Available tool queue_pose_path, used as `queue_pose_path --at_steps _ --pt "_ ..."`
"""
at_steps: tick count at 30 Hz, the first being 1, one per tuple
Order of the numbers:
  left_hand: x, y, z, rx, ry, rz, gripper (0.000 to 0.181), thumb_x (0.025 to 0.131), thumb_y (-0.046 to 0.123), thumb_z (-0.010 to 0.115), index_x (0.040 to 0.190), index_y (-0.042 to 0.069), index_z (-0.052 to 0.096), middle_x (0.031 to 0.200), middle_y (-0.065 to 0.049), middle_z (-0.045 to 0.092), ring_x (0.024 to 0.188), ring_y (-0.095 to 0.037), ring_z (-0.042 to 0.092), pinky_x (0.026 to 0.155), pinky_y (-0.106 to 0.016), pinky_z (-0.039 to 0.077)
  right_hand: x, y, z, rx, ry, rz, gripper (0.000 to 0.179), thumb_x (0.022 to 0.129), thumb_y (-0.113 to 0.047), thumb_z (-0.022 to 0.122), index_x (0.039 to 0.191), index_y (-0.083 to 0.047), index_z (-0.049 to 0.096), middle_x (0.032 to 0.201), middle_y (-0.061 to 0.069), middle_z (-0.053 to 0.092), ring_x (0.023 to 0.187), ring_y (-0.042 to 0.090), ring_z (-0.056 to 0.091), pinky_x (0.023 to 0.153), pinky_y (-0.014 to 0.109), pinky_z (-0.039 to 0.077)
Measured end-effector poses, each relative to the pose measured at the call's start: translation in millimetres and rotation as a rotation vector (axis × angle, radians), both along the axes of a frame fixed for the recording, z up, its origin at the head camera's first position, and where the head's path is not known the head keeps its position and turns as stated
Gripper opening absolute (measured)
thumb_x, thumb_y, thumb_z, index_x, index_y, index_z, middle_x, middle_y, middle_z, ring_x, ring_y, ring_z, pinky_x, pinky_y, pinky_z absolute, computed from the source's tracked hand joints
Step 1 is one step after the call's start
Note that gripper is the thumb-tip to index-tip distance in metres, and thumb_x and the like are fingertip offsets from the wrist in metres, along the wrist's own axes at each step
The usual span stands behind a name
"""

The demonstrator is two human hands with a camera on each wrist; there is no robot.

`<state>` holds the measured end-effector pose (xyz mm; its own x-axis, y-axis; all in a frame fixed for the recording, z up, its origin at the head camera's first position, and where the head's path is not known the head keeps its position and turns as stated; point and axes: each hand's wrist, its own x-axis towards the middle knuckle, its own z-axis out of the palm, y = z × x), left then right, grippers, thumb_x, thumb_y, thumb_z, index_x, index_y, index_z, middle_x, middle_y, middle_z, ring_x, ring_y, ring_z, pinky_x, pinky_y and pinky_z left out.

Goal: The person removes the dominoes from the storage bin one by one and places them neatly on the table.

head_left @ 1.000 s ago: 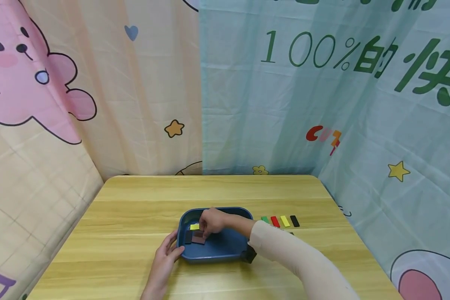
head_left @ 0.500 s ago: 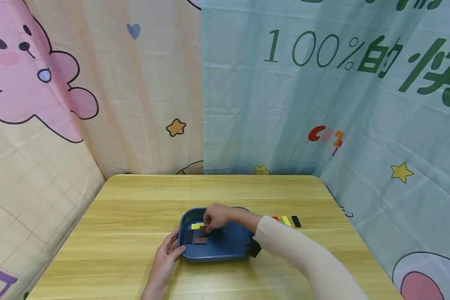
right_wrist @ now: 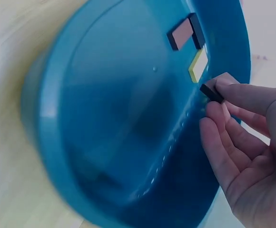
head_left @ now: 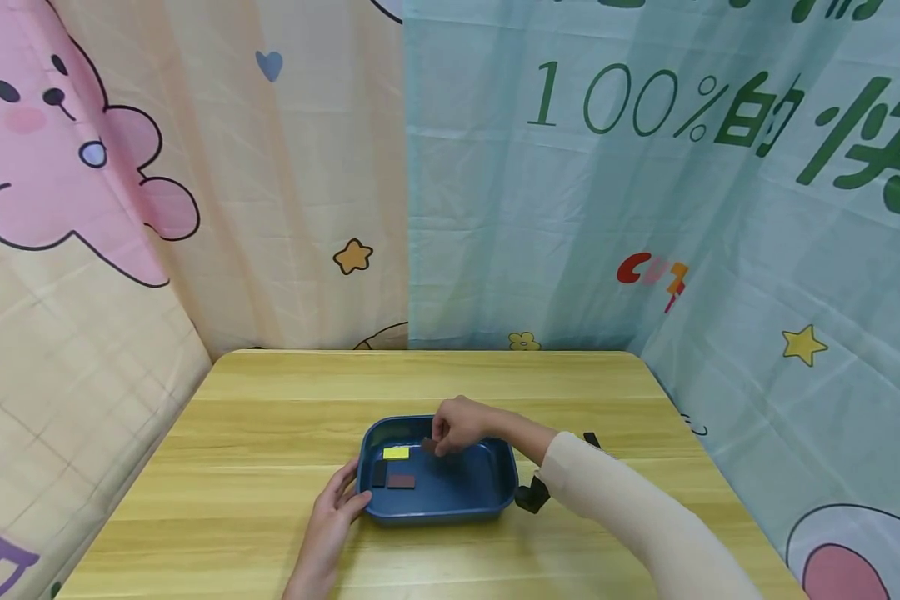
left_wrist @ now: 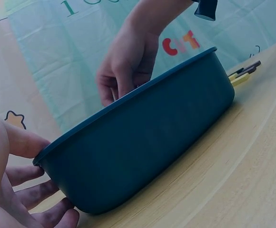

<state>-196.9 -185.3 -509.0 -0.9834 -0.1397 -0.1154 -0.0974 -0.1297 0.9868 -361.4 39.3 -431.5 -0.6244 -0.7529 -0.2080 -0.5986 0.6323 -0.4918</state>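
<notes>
My left hand [head_left: 333, 504] grips the left end of a blue basin [head_left: 472, 492]. Its thumb lies at the rim [left_wrist: 45, 151] and the other fingers sit against the outer wall. Over the basin's inside, my right hand [head_left: 459, 425] pinches a small dark brown domino-like block [right_wrist: 211, 93] between thumb and fingertips. On the basin floor at the left lie a yellow block [head_left: 396, 452], a black block [head_left: 378, 473] and a brown block [head_left: 401, 482]. From the left wrist view the basin wall [left_wrist: 138, 142] hides these three.
Several thin blocks lie on the wooden table [head_left: 285, 417] right of the basin. A black one [head_left: 591, 438] shows past the right sleeve [head_left: 615, 492], and a yellow one [left_wrist: 240, 79] in the left wrist view. Printed curtains [head_left: 480, 250] stand behind the table.
My right hand has lifted the brown block from beside the yellow one and carried it rightward. The left hand stays on the basin's left end.
</notes>
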Motion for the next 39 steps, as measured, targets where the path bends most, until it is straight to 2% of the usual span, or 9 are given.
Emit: queue_pose_path --at_steps 5,12,18,28,32,34,39 --pt "-1.0 -0.2 0.5 -0.008 -0.019 -0.001 0.06 0.104 0.001 0.054 0.159 -0.002 0.032 0.161 -0.027 0.03 0.146 -0.044 0.035 0.096 -0.026 0.051 0.6 16 5.2 -0.021 -0.006 -0.022 0.008 0.091 -0.01 0.08 0.084 -0.012 0.076 0.068 -0.008 0.067 0.061 0.007 0.065 0.06 0.023 0.054" --pt "-1.7 -0.2 0.8 -0.005 -0.027 -0.002 0.06 0.104 0.002 0.055 0.159 -0.002 0.032 0.161 -0.027 0.03 0.146 -0.043 0.035 0.096 -0.028 0.05 1.7 35 14.4 -0.03 0.036 -0.03 0.011 0.092 -0.011 0.079 0.081 -0.014 0.076 0.066 -0.009 0.067 0.06 0.007 0.064 0.06 0.023 0.052" --pt "-1.3 -0.5 0.5 -0.006 -0.018 -0.003 0.06 0.103 0.0 0.054 0.159 -0.002 0.032 0.161 -0.027 0.03 0.146 -0.043 0.035 0.095 -0.026 0.05 2.9 50 14.8 -0.06 0.036 -0.06 0.012 0.093 -0.009 0.077 0.081 -0.012 0.077 0.065 -0.007 0.067 0.058 0.009 0.063 0.058 0.025 0.053" --pt "-2.6 -0.2 1.1 -0.015 -0.023 -0.006 0.06 0.104 0.0 0.054 0.159 -0.001 0.032 0.161 -0.027 0.03 0.146 -0.043 0.034 0.096 -0.025 0.05 4.6 76 16.4 -0.128 -0.036 -0.157 0.007 0.094 -0.008 0.076 0.088 -0.007 0.077 0.074 -0.004 0.07 0.064 0.013 0.068 0.062 0.028 0.058" --pt "-3.0 0.3 2.0 -0.012 -0.027 -0.004 0.06 0.104 0.0 0.054 0.159 -0.001 0.032 0.161 -0.027 0.03 0.146 -0.043 0.035 0.095 -0.024 0.049 4.0 92 14.2 -0.167 -0.07 -0.183 0.01 0.095 -0.008 0.075 0.085 -0.006 0.075 0.074 -0.002 0.069 0.064 0.014 0.067 0.062 0.028 0.058" --pt "-2.9 0.5 2.5 -0.014 -0.029 -0.003 0.06 0.104 0.0 0.054 0.159 -0.001 0.033 0.162 -0.027 0.03 0.146 -0.043 0.035 0.096 -0.024 0.049 5.2 100 13.2 -0.183 -0.088 -0.202 0.012 0.095 -0.007 0.074 0.084 -0.006 0.075 0.072 0.0 0.068 0.063 0.016 0.066 0.062 0.029 0.057" --pt "-2.2 0.5 2.6 -0.018 -0.024 -0.002 0.059 0.103 -0.001 0.053 0.159 -0.002 0.032 0.162 -0.027 0.029 0.146 -0.044 0.034 0.097 -0.025 0.049 9.8 120 10.1 -0.219 -0.114 -0.242 0.009 0.096 -0.006 0.073 0.087 -0.005 0.075 0.071 0.007 0.07 0.065 0.034 0.067 0.062 0.034 0.055"
